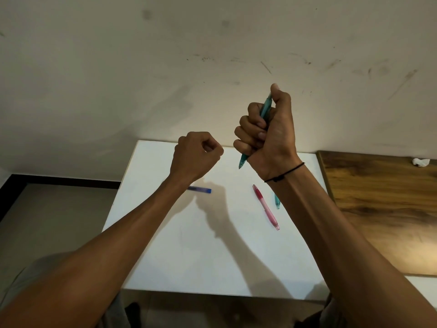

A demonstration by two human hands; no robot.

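Wall: pale, scuffed.
Tabletop (189, 245): white, beneath both raised hands.
Right hand (267, 136): fist wrapped round the teal pen, thumb on its top.
Left hand (196, 155): curled closed, holding nothing.
Teal pen (265, 105): near upright, above the tabletop's far edge.
Pink pen (266, 207): lying on the tabletop.

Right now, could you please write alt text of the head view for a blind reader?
The right hand grips a teal pen above a white table; the left hand is curled in a fist. A pink pen lies on the table.
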